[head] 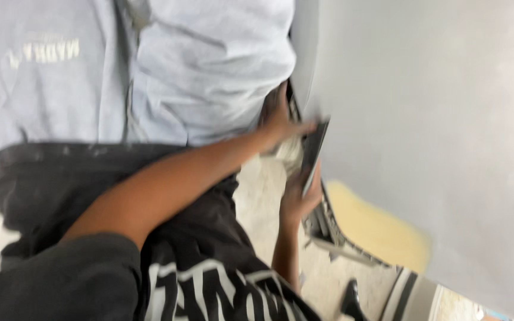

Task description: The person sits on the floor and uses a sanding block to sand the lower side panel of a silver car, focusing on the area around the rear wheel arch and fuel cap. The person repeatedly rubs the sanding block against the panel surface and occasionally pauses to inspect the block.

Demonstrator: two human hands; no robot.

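Pale, dusty floor (pixel 263 190) is seen beneath a black shirt. A dark flat sanding block (pixel 315 151) is pinched between the left hand (pixel 281 128) and right hand (pixel 297 199), fingers pressed together, against a grey panel (pixel 435 119) with a yellow filler patch (pixel 376 229).

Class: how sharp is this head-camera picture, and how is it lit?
Head view: motion blur smears everything, worst on both hands and the dark flat tool they grip; lighting soft and even, no glare, faint shading on the grey panel.
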